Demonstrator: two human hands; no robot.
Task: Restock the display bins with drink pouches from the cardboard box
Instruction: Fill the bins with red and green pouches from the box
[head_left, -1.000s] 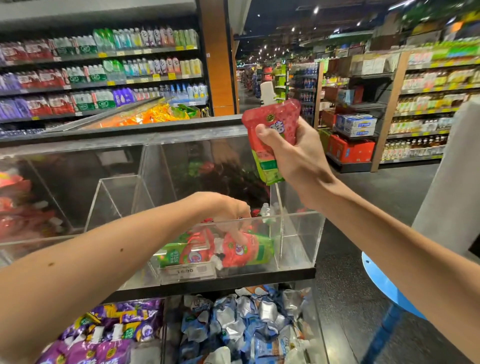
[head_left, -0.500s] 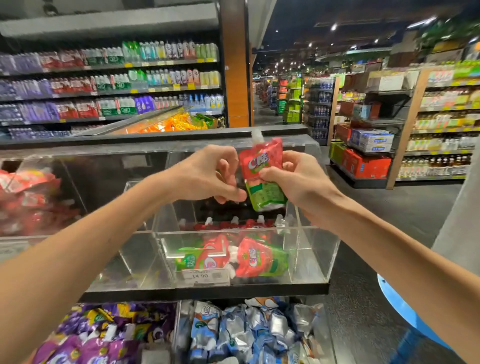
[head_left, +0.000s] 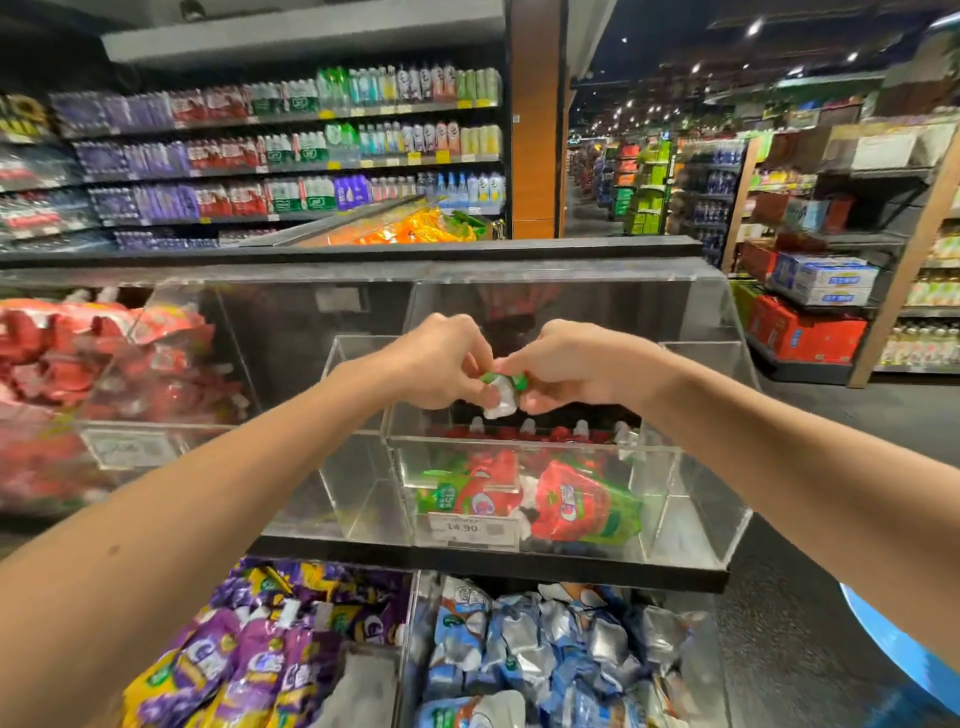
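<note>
Both my hands meet over the clear acrylic display bin (head_left: 696, 525). My left hand (head_left: 441, 364) and my right hand (head_left: 566, 364) pinch one drink pouch (head_left: 501, 392) between them; only its green and silver bottom end shows, the rest is hidden by my fingers. The pouch hangs above the bin's back row, where several white-capped red pouches (head_left: 527, 431) stand. Two red and green pouches (head_left: 582, 501) lie flat at the bin's front, behind a price tag (head_left: 462, 527). The cardboard box is out of view.
A neighbouring bin at the left holds red pouches (head_left: 78, 364). Lower bins hold purple pouches (head_left: 249, 654) and blue and silver pouches (head_left: 535, 660). A blue round object (head_left: 893, 644) sits at the lower right. Beverage shelves (head_left: 291, 156) stand behind, with an aisle at the right.
The pouch came down from held high in my right hand. My left hand rose out of the bin and joined it, and both hands have turned the pouch and lowered it toward the bin.
</note>
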